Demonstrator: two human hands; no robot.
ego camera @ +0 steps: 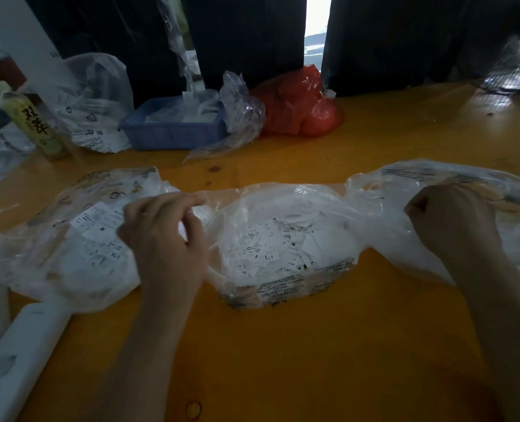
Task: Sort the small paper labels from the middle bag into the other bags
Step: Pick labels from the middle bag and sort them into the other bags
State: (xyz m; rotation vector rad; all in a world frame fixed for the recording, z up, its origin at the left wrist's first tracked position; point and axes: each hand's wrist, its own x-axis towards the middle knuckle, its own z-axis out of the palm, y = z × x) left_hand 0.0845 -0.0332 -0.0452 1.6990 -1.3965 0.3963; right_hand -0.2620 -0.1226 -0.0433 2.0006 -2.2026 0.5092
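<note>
two hands are working over three clear bags on an orange surface (283, 360). left hand (164, 239) is curling its fingers at the left bag (64, 254), seemingly pinching something white. right hand (453, 220) is fisted, gripping the right bag (435, 184). paper labels (283, 248) are filling the middle bag (283, 287).

Size letters are showing on the paper labels (286, 248) inside the middle bag (283, 287): "S", "M" twice, an "X" and what looks like "XL". The labels in the left bag (55, 269) are reading "M", "S" and "XL". Two large Chinese characters, "双萃", are running down the bottle (35, 123) at the far left. Warning print is running along the middle bag's front edge, too blurred to read.
</note>
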